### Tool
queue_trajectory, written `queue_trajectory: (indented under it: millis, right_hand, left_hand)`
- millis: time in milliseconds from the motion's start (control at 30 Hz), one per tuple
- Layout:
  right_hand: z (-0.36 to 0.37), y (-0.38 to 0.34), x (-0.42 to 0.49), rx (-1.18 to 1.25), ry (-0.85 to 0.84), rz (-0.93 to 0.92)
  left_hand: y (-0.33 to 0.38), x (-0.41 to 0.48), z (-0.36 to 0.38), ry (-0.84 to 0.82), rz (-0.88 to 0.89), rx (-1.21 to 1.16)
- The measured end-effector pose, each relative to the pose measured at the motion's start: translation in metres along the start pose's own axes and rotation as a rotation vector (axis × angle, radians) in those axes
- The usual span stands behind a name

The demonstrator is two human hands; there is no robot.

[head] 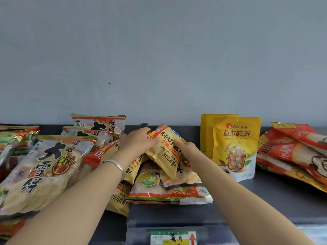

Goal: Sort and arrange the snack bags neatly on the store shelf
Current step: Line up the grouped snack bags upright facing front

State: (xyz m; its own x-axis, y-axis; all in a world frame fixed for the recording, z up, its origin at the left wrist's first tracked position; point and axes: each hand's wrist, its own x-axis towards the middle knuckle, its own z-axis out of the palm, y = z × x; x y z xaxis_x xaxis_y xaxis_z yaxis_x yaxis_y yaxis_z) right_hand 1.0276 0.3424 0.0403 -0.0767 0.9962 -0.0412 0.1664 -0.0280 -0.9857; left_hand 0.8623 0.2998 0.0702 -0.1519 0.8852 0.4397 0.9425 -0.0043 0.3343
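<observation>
Both hands are reaching forward over the dark shelf (269,198), with the forearms stretching out from the bottom corners and coming closer to each other at the middle. The left hand (139,142), with a silver bracelet (115,165) on the wrist, is gripping the upper left corner of a yellow chip bag (167,154): its thumb is lying across the front and its fingers are curling over the top edge. The right hand (188,151) is touching the right side of the same bag with the forefinger lying straight on the front; the other fingers are hidden, so I cannot tell if it is gripping. The bag is tilting on top of a loose pile of other snack bags (168,190) in the middle of the shelf. Big rice cracker bags (44,167) are lying to the left, yellow walnut pouches (235,145) are standing upright just to the right, and red bags (292,156) are lying farther right.
</observation>
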Motion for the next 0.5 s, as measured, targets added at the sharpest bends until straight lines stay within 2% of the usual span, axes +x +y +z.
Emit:
queue_trajectory:
  millis: [133,233,300,367,433,500]
  right_hand:
    - [0.004,-0.009,-0.004,0.244,0.0,-0.195]
    - [0.003,-0.021,-0.009,0.325,0.006,-0.326]
    - [0.004,-0.027,-0.011,0.304,0.001,-0.375]
    - [0.002,-0.029,-0.013,0.274,-0.017,-0.363]
    - [0.0,-0.026,-0.013,0.2,-0.024,-0.317]
    - [-0.003,-0.019,-0.009,-0.039,0.057,-0.237]
  left_hand:
    - [-0.004,0.001,-0.001,0.032,0.051,-0.298]
    - [-0.005,0.003,-0.003,0.008,0.029,-0.529]
    - [-0.007,0.005,-0.001,-0.095,-0.052,-0.685]
    - [-0.01,0.006,0.003,-0.131,-0.128,-0.783]
    - [-0.011,0.006,0.006,-0.08,-0.19,-0.853]
    - [-0.011,0.005,0.009,-0.019,-0.229,-0.837]
